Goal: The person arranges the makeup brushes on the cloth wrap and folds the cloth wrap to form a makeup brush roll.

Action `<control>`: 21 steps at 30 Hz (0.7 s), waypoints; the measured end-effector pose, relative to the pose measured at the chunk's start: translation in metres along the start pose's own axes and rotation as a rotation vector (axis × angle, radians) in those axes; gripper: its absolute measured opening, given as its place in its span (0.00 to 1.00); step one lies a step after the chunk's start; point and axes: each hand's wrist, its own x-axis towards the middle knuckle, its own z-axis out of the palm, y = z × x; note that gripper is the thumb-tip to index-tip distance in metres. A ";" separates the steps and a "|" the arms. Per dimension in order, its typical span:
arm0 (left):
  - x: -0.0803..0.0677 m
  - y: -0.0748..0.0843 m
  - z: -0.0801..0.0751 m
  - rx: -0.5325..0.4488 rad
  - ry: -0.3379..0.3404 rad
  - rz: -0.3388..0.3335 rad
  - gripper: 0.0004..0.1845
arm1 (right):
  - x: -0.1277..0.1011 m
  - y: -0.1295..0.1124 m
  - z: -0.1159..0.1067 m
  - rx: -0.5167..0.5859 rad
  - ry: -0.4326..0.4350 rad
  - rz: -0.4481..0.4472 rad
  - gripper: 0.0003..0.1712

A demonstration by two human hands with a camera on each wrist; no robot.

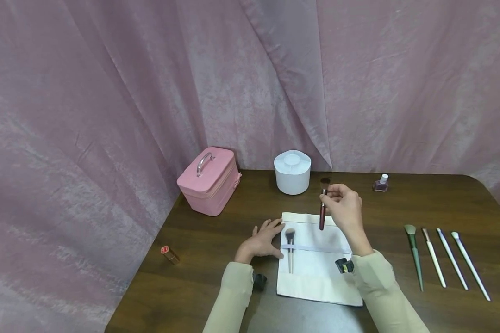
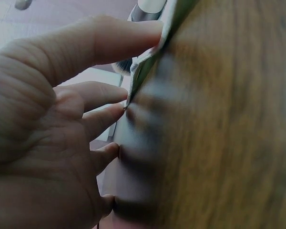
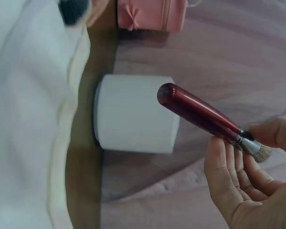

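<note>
My right hand (image 1: 345, 208) pinches a makeup brush (image 1: 322, 217) with a dark red handle, near its metal ferrule. It is held over the far part of a white cloth brush roll (image 1: 316, 273), bristles up and handle down. In the right wrist view the glossy red handle (image 3: 200, 112) points away from the fingertips. My left hand (image 1: 261, 241) rests at the roll's left edge with its fingers spread. In the left wrist view its thumb and fingertips touch the cloth's edge. A dark-bristled brush (image 1: 290, 237) lies on the roll's left side, tucked under the cross strap (image 1: 316, 249).
Right of the roll lie a green brush (image 1: 415, 254) and several pale-handled brushes (image 1: 434, 259). A pink case (image 1: 210, 180), a white round container (image 1: 292, 173) and a nail polish bottle (image 1: 381, 183) stand at the back. An orange-brown lipstick tube (image 1: 170, 255) lies at left.
</note>
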 end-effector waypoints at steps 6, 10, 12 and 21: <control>-0.002 0.003 -0.001 0.018 -0.010 -0.010 0.49 | 0.001 0.009 0.018 0.061 -0.013 0.050 0.12; -0.002 0.003 -0.003 0.031 -0.013 -0.022 0.49 | 0.002 0.013 0.028 0.094 -0.013 0.081 0.12; -0.002 0.003 -0.004 0.033 -0.011 -0.027 0.49 | 0.001 0.015 0.033 0.095 -0.018 0.083 0.12; 0.000 0.001 -0.002 0.048 0.008 0.004 0.49 | -0.003 0.031 0.049 0.040 -0.041 0.105 0.12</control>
